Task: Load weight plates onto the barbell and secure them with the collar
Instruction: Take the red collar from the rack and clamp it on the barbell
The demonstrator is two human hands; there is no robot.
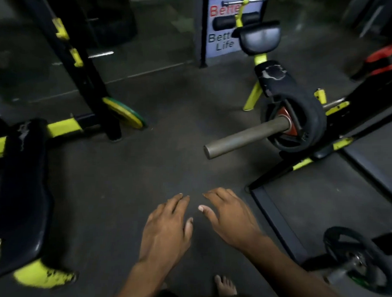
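Observation:
A grey barbell sleeve (pixel 245 136) points toward me at the right, its end bare. Black weight plates (pixel 305 124) sit on it near the rack, with a red hub showing at their centre. My left hand (pixel 165 230) and my right hand (pixel 230 218) hover side by side low in the middle, palms down, fingers straight, holding nothing. Both are well below and to the left of the sleeve's end. A yellow and green plate (pixel 125 113) leans against a rack post at the left. Another black plate (pixel 359 258) sits on a bar at the bottom right. No collar is visible.
A black and yellow bench (pixel 21 187) stands at the left. A yellow-legged padded bench (pixel 260 37) stands at the back, in front of a sign. A black rack frame (pixel 279 214) lies on the floor at the right. My bare foot (pixel 225 285) is below my hands.

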